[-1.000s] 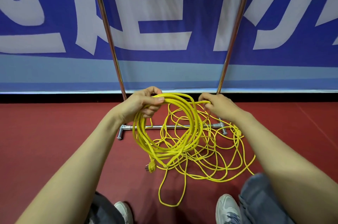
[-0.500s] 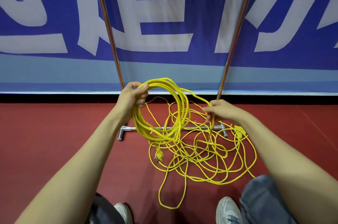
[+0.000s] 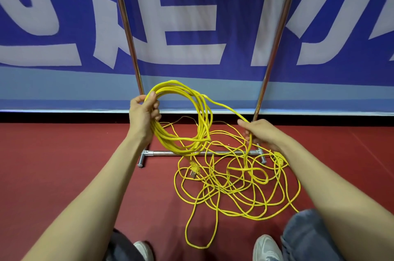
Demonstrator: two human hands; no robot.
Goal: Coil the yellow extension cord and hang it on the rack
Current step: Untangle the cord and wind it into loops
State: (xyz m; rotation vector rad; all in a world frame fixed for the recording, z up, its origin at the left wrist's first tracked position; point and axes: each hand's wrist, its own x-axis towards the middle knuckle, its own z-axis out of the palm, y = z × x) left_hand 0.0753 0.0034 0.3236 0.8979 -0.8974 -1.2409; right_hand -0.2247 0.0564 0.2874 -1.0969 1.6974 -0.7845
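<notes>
L hand [image 3: 145, 114] grips cord [image 3: 181, 145] coil; R hand [image 3: 259, 134] pinches strand; slack heaped by rack [image 3: 198, 152] base.

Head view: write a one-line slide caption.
Left hand grips the coiled yellow extension cord, right hand pinches a loose strand; the rest lies tangled on the floor by the rack.

Single head-worn wide-angle view, pitched forward and down. Forearms [image 3: 85, 203] enter from near edge; red floor [image 3: 64, 164] close below; rack [image 3: 126, 26] and banner [image 3: 191, 15] far, at top.
</notes>
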